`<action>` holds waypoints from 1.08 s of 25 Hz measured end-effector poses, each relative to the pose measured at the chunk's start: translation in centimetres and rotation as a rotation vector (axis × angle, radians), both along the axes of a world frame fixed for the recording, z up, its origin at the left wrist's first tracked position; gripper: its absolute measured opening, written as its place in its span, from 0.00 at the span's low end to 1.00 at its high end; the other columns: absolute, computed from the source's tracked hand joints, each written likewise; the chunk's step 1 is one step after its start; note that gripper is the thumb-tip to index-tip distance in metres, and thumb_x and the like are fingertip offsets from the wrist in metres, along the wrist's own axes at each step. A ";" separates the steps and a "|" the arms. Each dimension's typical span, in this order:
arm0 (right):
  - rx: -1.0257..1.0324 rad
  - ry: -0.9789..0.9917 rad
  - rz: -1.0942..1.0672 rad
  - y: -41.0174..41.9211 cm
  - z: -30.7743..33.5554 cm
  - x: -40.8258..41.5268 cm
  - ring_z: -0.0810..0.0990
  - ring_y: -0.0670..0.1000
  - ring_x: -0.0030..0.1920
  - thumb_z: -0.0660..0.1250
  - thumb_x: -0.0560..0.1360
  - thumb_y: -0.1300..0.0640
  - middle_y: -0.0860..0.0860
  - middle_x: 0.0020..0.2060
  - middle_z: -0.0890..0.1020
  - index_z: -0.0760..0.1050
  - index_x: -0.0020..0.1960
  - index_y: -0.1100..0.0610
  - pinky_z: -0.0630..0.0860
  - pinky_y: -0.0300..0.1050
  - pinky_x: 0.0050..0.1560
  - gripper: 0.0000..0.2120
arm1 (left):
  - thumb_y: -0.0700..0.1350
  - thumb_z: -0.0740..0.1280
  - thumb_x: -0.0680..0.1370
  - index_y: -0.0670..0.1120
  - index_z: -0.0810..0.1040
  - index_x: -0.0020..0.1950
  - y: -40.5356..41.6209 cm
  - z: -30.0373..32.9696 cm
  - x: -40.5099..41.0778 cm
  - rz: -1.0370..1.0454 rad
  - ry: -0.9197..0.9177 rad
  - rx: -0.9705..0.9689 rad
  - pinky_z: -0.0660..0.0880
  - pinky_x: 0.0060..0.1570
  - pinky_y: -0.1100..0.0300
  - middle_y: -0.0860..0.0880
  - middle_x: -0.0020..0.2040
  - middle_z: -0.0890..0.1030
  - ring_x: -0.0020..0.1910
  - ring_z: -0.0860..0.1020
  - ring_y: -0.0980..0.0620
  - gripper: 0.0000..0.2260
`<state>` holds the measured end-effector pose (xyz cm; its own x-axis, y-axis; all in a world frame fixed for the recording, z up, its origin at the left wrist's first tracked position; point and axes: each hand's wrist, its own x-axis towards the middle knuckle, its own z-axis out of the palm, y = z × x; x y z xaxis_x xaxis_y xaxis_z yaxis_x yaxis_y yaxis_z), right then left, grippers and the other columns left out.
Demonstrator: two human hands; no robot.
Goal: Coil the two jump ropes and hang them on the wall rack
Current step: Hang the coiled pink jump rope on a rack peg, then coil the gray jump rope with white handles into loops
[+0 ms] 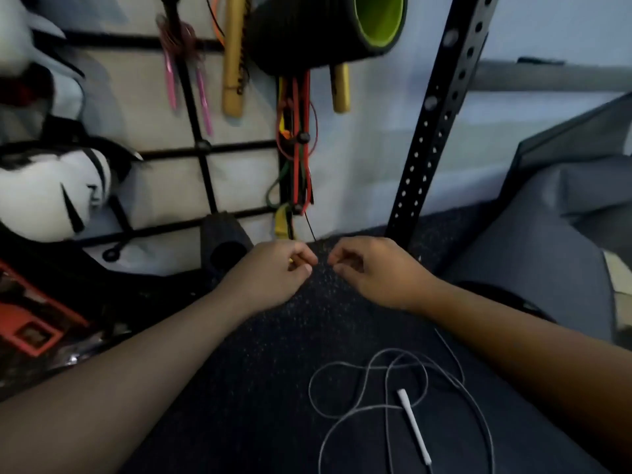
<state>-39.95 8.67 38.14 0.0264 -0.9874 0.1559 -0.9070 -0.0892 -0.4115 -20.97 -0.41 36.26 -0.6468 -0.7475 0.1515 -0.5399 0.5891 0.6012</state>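
Left hand (273, 271): fingers curled inward, thumb meeting forefinger in a pinch. A sliver of yellow showed inside the curl; what it was could not be told. A thin dark cord (309, 227) ran down from the wall rack (201, 145) toward this pinch, but blur hid whether the fingertips actually gripped it.

Right hand (372, 271): fingers likewise curled, thumb and forefinger tips drawn close together, facing the left hand's tips across a small gap. Nothing clearly seen between them; contact with any cord could not be told.

Pose: both forearms reached forward from the lower corners of the view and converged at centre, knuckles up, hands level with each other, low before the rack and over the dark speckled floor mat (307, 319).

Grey jump rope (372, 381): lay uncoiled in loose, overlapping loops on the mat, nearer the viewer than the hands, under the right forearm. Its white handle (413, 425) lay within the loops, touched by neither hand.

On the rack: red, green and yellow bands (297, 138) hung just above the hands; wooden handles (232, 56), a pink-handled rope (171, 73) and a black roller with green lining (328, 29) higher up. A black perforated upright (434, 131) leaned at right of the hands.
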 end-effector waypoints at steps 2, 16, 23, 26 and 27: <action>0.084 -0.023 -0.029 1.0 -5.4 -1.9 0.82 0.52 0.45 0.67 0.80 0.56 0.50 0.46 0.84 0.81 0.54 0.51 0.81 0.56 0.48 0.05 | 0.47 0.68 0.81 0.54 0.83 0.56 0.9 -5.0 -2.0 -0.023 -0.043 0.114 0.77 0.50 0.59 0.58 0.49 0.82 0.48 0.80 0.59 0.06; 0.691 -0.077 -0.622 10.9 -37.2 -11.8 0.82 0.64 0.55 0.60 0.82 0.56 0.60 0.55 0.82 0.77 0.58 0.58 0.75 0.51 0.45 0.10 | 0.46 0.67 0.81 0.54 0.82 0.58 7.7 -34.0 -18.1 -0.305 -0.375 0.327 0.71 0.48 0.59 0.54 0.58 0.81 0.55 0.79 0.52 0.08; 0.726 -0.158 -0.744 13.4 -42.6 -13.4 0.82 0.64 0.57 0.65 0.80 0.57 0.60 0.59 0.81 0.72 0.66 0.59 0.77 0.54 0.49 0.15 | 0.41 0.63 0.82 0.51 0.73 0.70 11.0 -39.4 -25.2 -0.637 -0.684 -0.076 0.71 0.58 0.47 0.44 0.68 0.70 0.67 0.69 0.41 0.17; 0.709 -0.160 -0.694 12.4 -41.6 -12.9 0.83 0.64 0.55 0.63 0.81 0.57 0.61 0.57 0.83 0.71 0.67 0.58 0.76 0.53 0.47 0.16 | 0.46 0.63 0.82 0.51 0.75 0.66 9.9 -38.6 -24.7 -0.626 -0.766 -0.258 0.69 0.57 0.49 0.44 0.68 0.68 0.66 0.67 0.41 0.12; 0.676 -0.155 -0.666 11.9 -40.6 -12.6 0.83 0.65 0.54 0.62 0.81 0.56 0.62 0.57 0.83 0.71 0.67 0.58 0.76 0.53 0.46 0.15 | 0.48 0.64 0.82 0.51 0.76 0.65 9.1 -37.9 -24.2 -0.614 -0.776 -0.297 0.69 0.57 0.49 0.44 0.67 0.69 0.65 0.68 0.42 0.11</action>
